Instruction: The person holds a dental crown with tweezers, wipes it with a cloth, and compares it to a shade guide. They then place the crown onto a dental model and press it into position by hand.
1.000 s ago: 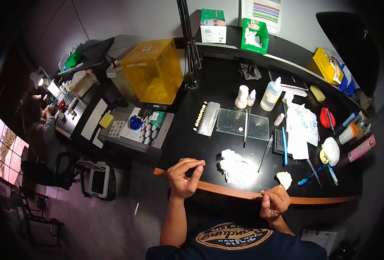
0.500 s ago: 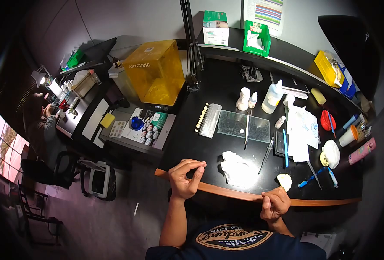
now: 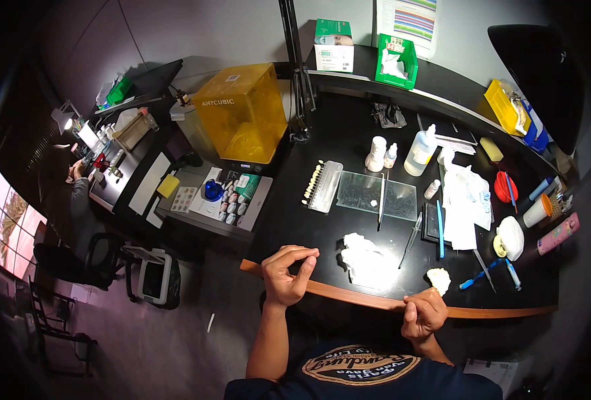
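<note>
My left hand rests at the wooden front edge of the desk. Its index finger and thumb point forward with a gap between their tips, the other fingers are curled, and it holds nothing. At the edge further right, my right hand is closed, fingers bent in, with nothing visible in it. Just beyond it lies a crumpled off-white wad. Between the hands, a white tissue is crumpled on the desk. A pair of tweezers and a blue-handled tool lie past my right hand.
A glass slab with a thin instrument across it lies mid-desk. A tooth shade guide is on its left, bottles behind, paper towels right. A yellow-covered printer stands left. Another person sits far left.
The view has shifted very slightly. My hands and the things on the desk stay where they were.
</note>
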A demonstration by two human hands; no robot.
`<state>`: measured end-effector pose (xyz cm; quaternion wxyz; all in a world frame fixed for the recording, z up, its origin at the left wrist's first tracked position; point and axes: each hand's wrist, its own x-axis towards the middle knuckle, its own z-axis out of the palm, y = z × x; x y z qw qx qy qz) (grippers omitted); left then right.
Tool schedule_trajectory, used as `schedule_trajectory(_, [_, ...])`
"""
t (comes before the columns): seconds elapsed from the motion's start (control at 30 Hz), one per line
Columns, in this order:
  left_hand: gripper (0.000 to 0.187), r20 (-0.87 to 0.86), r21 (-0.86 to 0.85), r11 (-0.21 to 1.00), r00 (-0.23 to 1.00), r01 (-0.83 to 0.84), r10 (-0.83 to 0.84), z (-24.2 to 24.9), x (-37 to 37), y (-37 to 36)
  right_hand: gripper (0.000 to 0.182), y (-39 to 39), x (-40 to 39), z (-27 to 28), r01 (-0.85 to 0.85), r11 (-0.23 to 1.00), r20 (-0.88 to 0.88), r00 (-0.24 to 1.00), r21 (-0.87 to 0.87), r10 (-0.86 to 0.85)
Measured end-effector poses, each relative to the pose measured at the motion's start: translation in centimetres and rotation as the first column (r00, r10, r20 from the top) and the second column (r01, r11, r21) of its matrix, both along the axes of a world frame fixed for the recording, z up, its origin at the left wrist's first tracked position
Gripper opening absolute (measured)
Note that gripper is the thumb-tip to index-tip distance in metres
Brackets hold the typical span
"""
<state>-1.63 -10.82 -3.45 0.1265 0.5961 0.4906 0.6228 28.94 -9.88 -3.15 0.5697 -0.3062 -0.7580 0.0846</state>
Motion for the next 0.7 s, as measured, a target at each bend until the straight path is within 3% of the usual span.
schedule_trajectory(0.43, [0.014, 0.034, -0.023, 1.0, 0.999, -0.014, 0.015, 0.13, 0.28, 0.01, 0.008, 0.1, 0.01, 0.05, -0.007, 1.0, -0.001, 1.0, 0.007, 0.007])
schedule_trajectory(0.7, [0.017, 0.046, 0.033, 0.995, 0.994, 0.093, -0.095, -0.37, -0.52, -0.22, 0.008, -0.15, 0.05, -0.21, 0.005, 0.999, -0.001, 1.0, -0.033, -0.005])
